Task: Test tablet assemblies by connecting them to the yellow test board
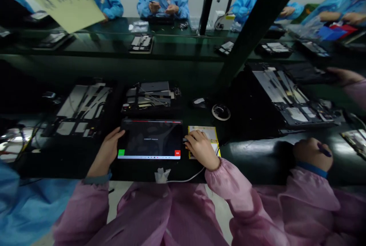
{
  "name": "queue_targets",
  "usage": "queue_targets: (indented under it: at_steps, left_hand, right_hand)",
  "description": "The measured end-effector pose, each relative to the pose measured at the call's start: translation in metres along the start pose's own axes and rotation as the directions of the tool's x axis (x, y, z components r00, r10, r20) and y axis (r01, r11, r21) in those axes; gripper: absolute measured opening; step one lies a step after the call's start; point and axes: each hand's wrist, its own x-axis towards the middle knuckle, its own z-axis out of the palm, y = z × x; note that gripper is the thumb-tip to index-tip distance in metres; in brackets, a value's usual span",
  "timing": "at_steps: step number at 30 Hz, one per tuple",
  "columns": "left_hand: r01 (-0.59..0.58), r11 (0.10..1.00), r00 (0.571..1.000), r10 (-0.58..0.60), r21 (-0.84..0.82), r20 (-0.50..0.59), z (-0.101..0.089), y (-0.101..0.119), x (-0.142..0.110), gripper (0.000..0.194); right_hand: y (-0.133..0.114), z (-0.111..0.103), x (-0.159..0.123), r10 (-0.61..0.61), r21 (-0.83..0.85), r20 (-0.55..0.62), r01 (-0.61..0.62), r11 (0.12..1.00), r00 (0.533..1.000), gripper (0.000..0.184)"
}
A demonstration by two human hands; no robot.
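A dark-screened tablet (150, 139) lies flat on the green bench mat, showing a green block and a red block along its lower edge. My left hand (107, 151) rests against the tablet's left edge, fingers together and holding nothing. My right hand (201, 148) lies curled over a yellow-edged card (210, 133) at the tablet's right side. Under its fingertips a small dark plug (185, 140) seems to meet the tablet's edge, though the grip is partly hidden. A white cable (185, 179) runs from beneath that wrist along the bench front.
Two opened device housings (82, 108) (150, 97) lie beyond the tablet, beside a tape roll (221, 111). A co-worker's hand (313, 154) holds a pen at right. A black upright post (257, 21) crosses the view. Other workers in blue smocks sit across the bench.
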Motion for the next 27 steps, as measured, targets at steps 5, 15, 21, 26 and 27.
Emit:
queue_targets:
  at_steps: [5,15,21,26,27]
  left_hand:
    - [0.010,0.998,1.000,-0.009,-0.064,0.013,0.002,0.003,-0.007,0.025]
    - [-0.033,0.999,0.996,0.031,0.015,0.081,-0.007,-0.008,0.000,0.041]
    - [-0.043,0.999,0.998,0.042,0.017,0.047,-0.006,-0.010,0.001,0.035]
    - [-0.066,0.997,0.997,0.065,0.032,0.036,-0.011,-0.016,0.007,0.035]
    - [-0.084,0.994,0.996,0.082,0.066,0.032,-0.013,-0.017,0.007,0.036]
  right_hand:
    - [-0.008,-0.002,0.005,-0.024,-0.105,-0.027,0.021,0.994,0.999,0.012]
    - [-0.017,-0.006,0.011,-0.019,-0.199,-0.047,0.009,0.980,0.999,0.010]
    - [-0.014,-0.009,0.013,-0.057,-0.173,-0.041,0.049,0.984,0.998,0.013]
    - [-0.014,-0.008,0.019,-0.082,-0.147,-0.007,0.080,0.986,0.997,0.006]
    - [-0.016,-0.007,0.021,-0.082,-0.158,0.013,0.083,0.984,0.997,0.005]
